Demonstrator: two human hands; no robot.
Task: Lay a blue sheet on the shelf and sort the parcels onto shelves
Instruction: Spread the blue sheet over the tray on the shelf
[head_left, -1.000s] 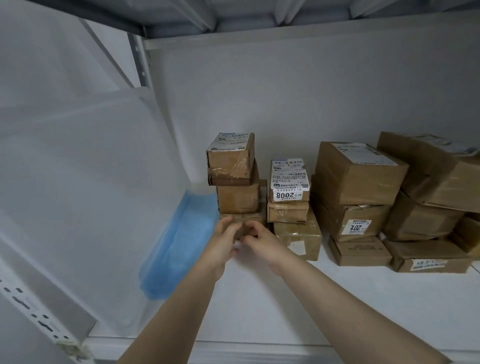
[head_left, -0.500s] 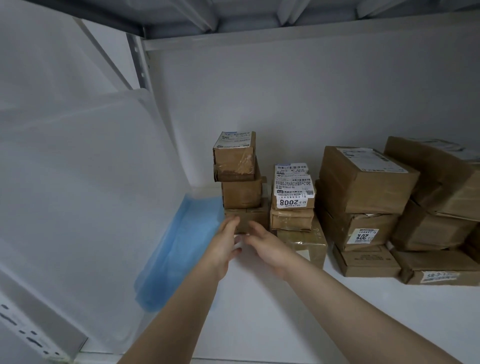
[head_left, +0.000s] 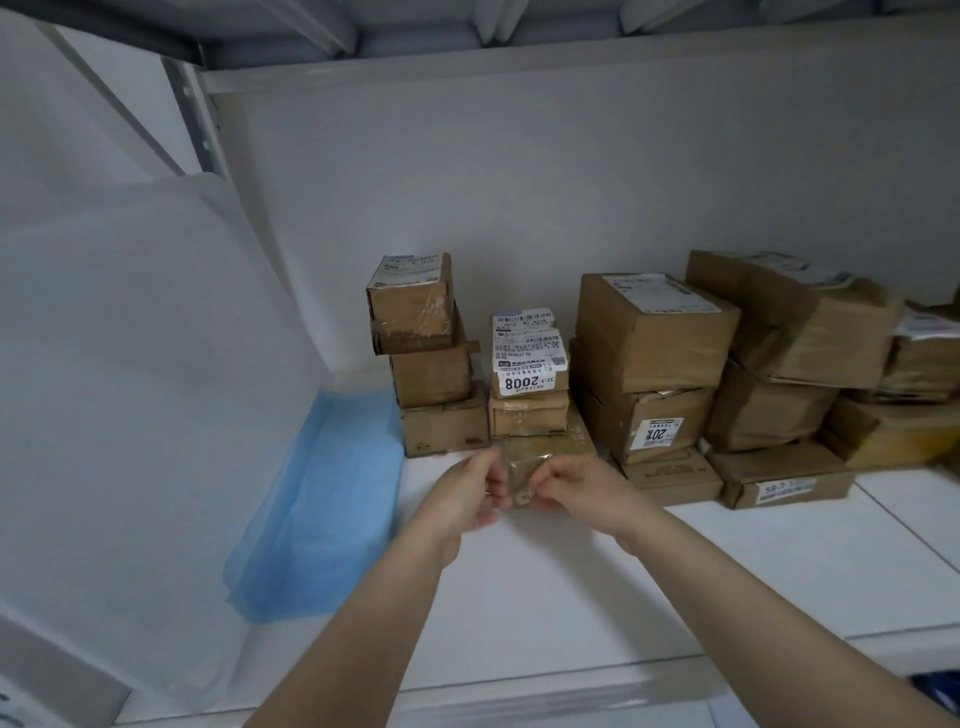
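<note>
Parcels (head_left: 649, 332) of brown cardboard stand in stacks along the back of a white shelf (head_left: 675, 571), against the pale wall. At the shelf's left end lies the blue sheet (head_left: 322, 499), rumpled, its left side under a leaning white panel (head_left: 130, 364) and its right edge just beside a stack of three small boxes (head_left: 431, 364). Next to that stack is a shorter pile topped by a box with a label reading 2008 (head_left: 524, 382); at its bottom sits a flat taped parcel (head_left: 550, 447). Both arms reach in from below. The left hand (head_left: 462, 501) and the right hand (head_left: 582, 491) meet at this parcel's near end, fingers curled and pinching it from either side, though the grip is slightly blurred.
</note>
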